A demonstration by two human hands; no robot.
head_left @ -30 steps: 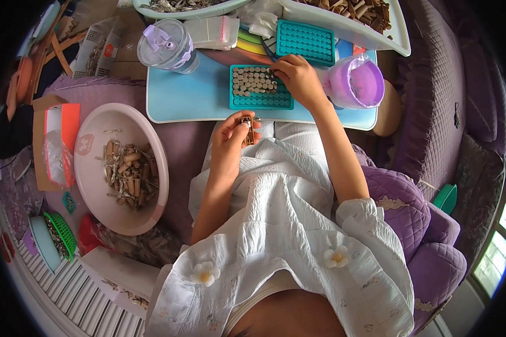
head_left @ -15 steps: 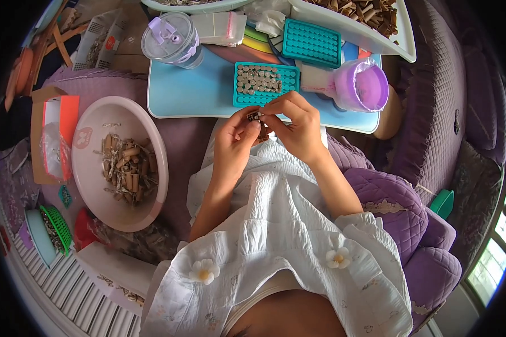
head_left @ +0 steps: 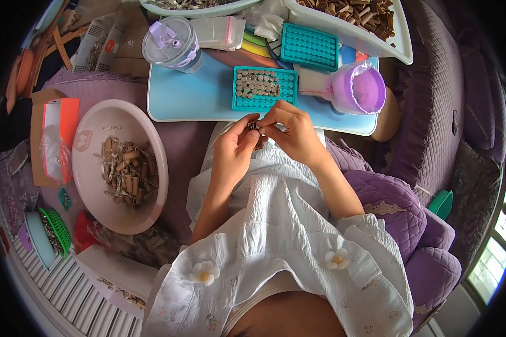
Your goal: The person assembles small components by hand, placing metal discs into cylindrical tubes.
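Just in front of the low table's near edge, my left hand (head_left: 231, 150) is closed around a small dark brown piece (head_left: 253, 126), held between thumb and fingers. The piece has a dark, partly shiny upper end; its lower part shows brown below my thumb. My right hand (head_left: 291, 130) meets it from the other side, thumb and forefinger pinched together at that upper end. Whatever sits between those right fingertips is too small to make out. Beyond my hands lies a teal grid tray (head_left: 287, 103), its left and middle holes filled with several round silvery-topped pieces.
On the blue table (head_left: 174, 101) stand a lidded clear cup (head_left: 171, 45), a second teal tray (head_left: 310, 46) and a purple tub (head_left: 361, 90). A white bin (head_left: 402, 42) of brown paper pieces is at back right. Left is a pink basin (head_left: 84, 185) holding brown paper tubes.
Both hands have dropped slightly toward me, still together around the brown piece. The right fingers have stayed pinched at its end. The view has shifted a little.
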